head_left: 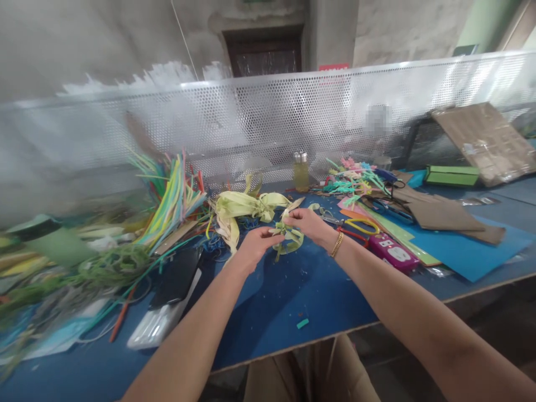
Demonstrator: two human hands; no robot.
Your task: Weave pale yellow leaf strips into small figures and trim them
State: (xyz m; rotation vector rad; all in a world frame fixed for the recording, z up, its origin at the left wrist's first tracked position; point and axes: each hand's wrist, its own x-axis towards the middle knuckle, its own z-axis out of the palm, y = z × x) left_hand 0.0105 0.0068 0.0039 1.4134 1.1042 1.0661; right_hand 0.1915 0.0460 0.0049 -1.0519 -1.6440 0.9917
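Left hand (pixel 253 247), right hand (pixel 307 220) both pinching pale-green strip (pixel 284 227); blue tabletop (pixel 268 307) opening toward near edge (pixel 293 347), black slab (pixel 176 279) bounding room left, purple socket box (pixel 392 252) right.

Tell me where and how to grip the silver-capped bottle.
Grip the silver-capped bottle around its body, below the cap, likely best from the near side: it stands upright, its front facing the wearer, with the perforated metal panel rising behind it.

Blue-topped worktable (pixel 335 301), pale green ribbon bundle (pixel 237 205), metal-capped bottle (pixel 300 174), purple power socket (pixel 387 249), blue paper (pixel 469 259), teal scrap (pixel 302 324) near front edge
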